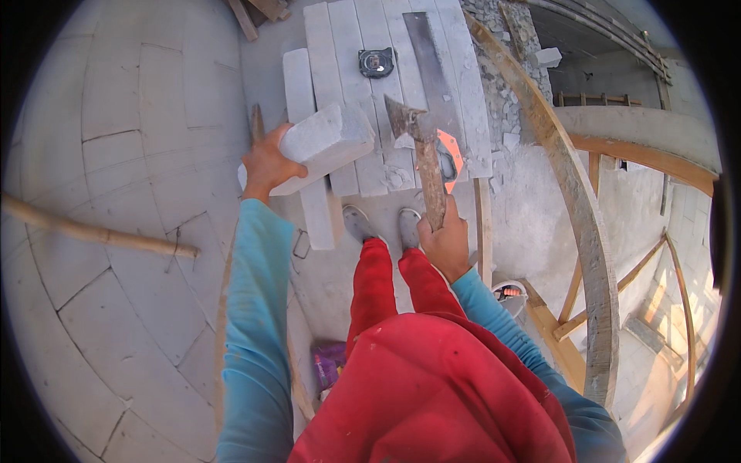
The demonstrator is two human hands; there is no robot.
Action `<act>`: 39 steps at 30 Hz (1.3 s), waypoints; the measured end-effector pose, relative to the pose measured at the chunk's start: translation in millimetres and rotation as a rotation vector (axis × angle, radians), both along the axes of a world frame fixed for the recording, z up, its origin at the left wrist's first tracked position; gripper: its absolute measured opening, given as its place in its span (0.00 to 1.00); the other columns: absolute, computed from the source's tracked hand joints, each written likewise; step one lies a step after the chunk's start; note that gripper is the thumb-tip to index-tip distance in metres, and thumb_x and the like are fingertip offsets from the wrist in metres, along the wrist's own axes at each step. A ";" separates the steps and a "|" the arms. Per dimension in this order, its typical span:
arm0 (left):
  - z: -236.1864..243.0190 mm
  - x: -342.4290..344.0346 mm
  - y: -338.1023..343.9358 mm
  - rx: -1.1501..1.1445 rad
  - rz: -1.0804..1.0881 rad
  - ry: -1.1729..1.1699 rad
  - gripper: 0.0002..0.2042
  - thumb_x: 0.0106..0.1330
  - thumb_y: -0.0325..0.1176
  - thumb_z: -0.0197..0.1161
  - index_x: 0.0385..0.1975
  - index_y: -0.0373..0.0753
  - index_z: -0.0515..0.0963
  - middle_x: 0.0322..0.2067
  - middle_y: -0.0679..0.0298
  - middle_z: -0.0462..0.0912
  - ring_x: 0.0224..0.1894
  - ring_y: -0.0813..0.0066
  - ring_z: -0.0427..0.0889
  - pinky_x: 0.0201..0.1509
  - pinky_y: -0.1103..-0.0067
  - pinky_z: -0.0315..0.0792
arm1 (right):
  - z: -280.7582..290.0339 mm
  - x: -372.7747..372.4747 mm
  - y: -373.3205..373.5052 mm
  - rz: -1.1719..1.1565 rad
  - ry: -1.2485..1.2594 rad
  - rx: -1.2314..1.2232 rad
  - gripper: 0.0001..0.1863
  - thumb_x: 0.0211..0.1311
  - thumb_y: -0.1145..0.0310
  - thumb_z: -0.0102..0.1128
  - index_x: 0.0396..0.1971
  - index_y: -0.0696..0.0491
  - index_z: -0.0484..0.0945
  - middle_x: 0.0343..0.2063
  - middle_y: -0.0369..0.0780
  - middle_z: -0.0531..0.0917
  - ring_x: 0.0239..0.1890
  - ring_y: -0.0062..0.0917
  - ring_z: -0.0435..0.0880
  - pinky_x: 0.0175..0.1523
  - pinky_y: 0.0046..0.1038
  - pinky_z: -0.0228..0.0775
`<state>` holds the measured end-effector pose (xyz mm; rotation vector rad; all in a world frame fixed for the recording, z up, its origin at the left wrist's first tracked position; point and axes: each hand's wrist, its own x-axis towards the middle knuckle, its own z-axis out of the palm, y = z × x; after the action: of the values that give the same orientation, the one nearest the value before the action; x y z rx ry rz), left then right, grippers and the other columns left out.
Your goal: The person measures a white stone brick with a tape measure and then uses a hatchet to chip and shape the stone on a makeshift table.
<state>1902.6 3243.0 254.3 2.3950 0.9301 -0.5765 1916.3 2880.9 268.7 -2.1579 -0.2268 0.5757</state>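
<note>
My left hand (270, 163) is closed round one end of a light-grey aerated concrete block (328, 139), thumb on the near face. The block sits tilted at the left edge of a stack of similar blocks (347, 85). In my right hand (448, 245) is a hatchet (428, 166), gripped low on its worn wooden handle. Its dull metal head is above the stack, just right of the block. A handsaw (427, 58) with an orange handle lies on the stack, partly behind the hatchet. A black tape measure (376, 63) rests near the stack's far side.
A block wall (116, 170) rises on the left, with a bamboo pole (100, 230) in front of it. A curved wooden beam (567, 162) runs along the right, beyond which the level drops away. A bucket (509, 295) stands by my right forearm. Rubble (505, 108) lies beyond the stack.
</note>
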 end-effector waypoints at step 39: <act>-68.3 -139.9 -182.1 0.586 -0.137 -0.498 0.30 0.40 0.29 0.74 0.51 0.55 0.81 0.58 0.67 0.77 0.57 0.60 0.72 0.58 0.58 0.56 | -26.5 -5.9 -26.3 -0.055 0.150 0.017 0.25 0.59 0.69 0.63 0.55 0.60 0.70 0.31 0.59 0.83 0.35 0.59 0.84 0.39 0.48 0.77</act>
<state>1762.7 3060.8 186.1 2.9238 0.7824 0.2994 1910.4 2854.5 242.2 -2.0867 -0.0900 0.6978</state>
